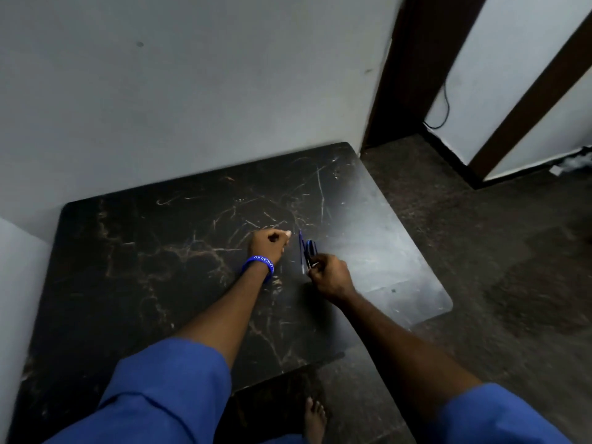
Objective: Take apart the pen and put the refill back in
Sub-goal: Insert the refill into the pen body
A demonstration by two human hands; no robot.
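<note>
A thin blue pen piece [301, 251], maybe the refill or barrel, stands tilted over the dark marbled table [160, 251], with a darker blue piece [311, 248] right beside it. My right hand [330, 277] pinches the lower ends of both pieces. My left hand [269, 243] is a loose fist just to the left of them, a small gap away, thumb pointing at the pen, with a blue wristband [261, 262] on the wrist. Blur hides which pen part is which, and whether the left hand holds any small part.
The table stands against a white wall [192, 91] in a corner. Its right edge [416, 251] drops to a dark floor, with a brown door frame [390, 75] beyond. A bare foot [315, 418] shows below the table's near edge.
</note>
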